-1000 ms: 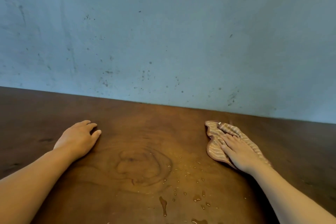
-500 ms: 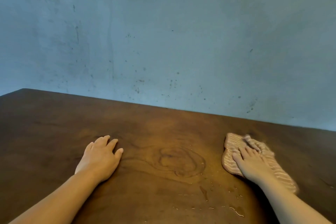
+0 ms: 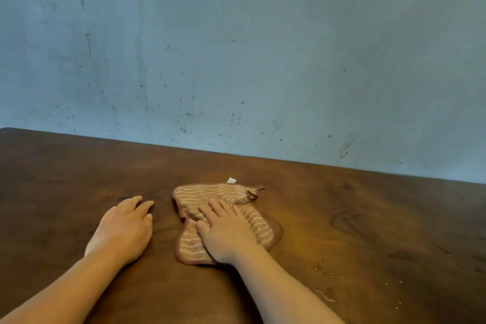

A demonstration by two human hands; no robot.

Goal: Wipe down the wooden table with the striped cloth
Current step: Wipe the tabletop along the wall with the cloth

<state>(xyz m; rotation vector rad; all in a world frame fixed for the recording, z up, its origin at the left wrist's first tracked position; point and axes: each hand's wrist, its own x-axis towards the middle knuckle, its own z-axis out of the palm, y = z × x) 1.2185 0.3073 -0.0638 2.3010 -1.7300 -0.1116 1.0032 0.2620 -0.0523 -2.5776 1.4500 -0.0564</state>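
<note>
A brown cloth with pale stripes (image 3: 207, 196) lies crumpled on the dark wooden table (image 3: 368, 205) near the middle. My right hand (image 3: 226, 231) presses flat on it, fingers straight and spread, covering its centre. A small white tag and a loop stick out at the cloth's far edge. My left hand (image 3: 126, 229) rests palm down on bare wood just left of the cloth, fingers relaxed, not touching it.
A stained grey-blue wall (image 3: 263, 60) rises right behind the table's far edge. The table's far left corner (image 3: 8, 130) is in view. Small droplets and bits of debris (image 3: 326, 294) dot the wood at the lower right.
My right hand has slid the cloth leftward across the table, over the wet patch, close to my left hand. The left hand stays planted on the wood.
</note>
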